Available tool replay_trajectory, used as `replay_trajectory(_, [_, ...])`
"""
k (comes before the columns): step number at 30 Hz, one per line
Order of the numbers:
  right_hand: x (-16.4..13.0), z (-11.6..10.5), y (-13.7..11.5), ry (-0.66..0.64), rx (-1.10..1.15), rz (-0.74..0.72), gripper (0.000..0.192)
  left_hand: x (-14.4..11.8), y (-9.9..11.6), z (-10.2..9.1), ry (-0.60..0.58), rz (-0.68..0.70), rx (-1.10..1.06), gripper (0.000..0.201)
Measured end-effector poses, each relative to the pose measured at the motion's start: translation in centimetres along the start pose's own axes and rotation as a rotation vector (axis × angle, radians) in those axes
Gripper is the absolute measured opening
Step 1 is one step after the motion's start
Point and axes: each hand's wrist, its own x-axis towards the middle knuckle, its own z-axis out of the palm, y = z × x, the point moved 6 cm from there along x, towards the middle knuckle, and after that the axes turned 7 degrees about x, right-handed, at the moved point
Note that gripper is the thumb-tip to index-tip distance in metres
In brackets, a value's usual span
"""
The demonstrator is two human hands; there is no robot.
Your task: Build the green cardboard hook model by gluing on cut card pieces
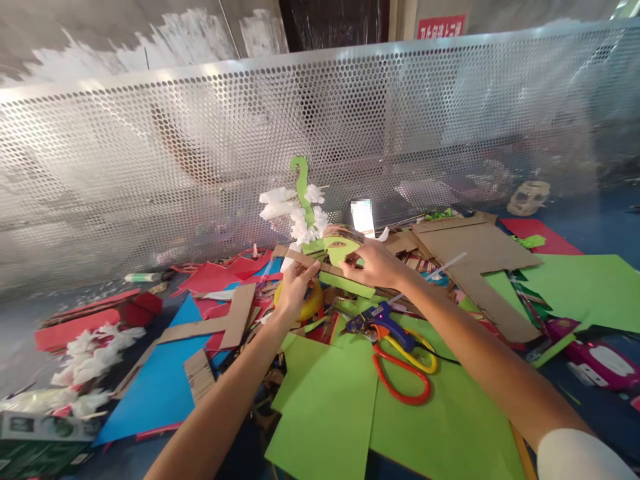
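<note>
Your left grip (296,288) pinches a narrow brown cardboard strip (291,255) between thumb and fingers, and your right grip (371,263) closes on the same strip toward its other end, so it spans the gap between your two hands. Right by the fingers of your right grip is a curved green piece (340,249) with a brown cardboard edge; you cannot tell from here whether they pinch it as well. A straight green strip (347,285) sits just below that grip. Beyond your hands, a hooked green cutout (303,190) stands up among white tissue tufts (301,230), and a lit phone (363,217) stands just behind your right grip. A yellow ring-shaped object (313,301) shows partly behind your left grip. Nearer to you than the right grip, a blue glue gun (394,328) lies against scissors (414,400) with one red and one yellow handle loop, over green sheets (330,400) that spread out between your forearms. Left of your left grip you have a blue sheet (157,387), with a T-shaped cardboard piece (239,317) lying partly over it, and red scraps (210,277) beyond. Right of your right grip lies a large cardboard piece (463,263), and a perforated metal barrier (240,140) rises behind everything.
</note>
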Motion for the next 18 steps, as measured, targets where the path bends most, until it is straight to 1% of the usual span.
replay_trajectory(3, [0.01,0.01,0.04,0.001,-0.014,-0.001,0.007,-0.15,0.09,0.14,0.005,0.012,-0.061,0.047])
replay_trajectory(9, [-0.12,0.2,0.39,-0.016,0.032,0.014,0.009,-0.51,0.08,0.36,-0.002,-0.09,-0.13,0.053])
replay_trajectory(13, [-0.17,0.2,0.46,-0.041,0.036,0.024,0.008,-0.63,-0.16,0.42,-0.02,-0.145,-0.083,0.05])
replay_trajectory(18, [-0.2,0.47,0.43,-0.095,-0.021,0.013,0.004,-0.78,-0.4,0.51,-0.035,-0.091,0.02,0.041])
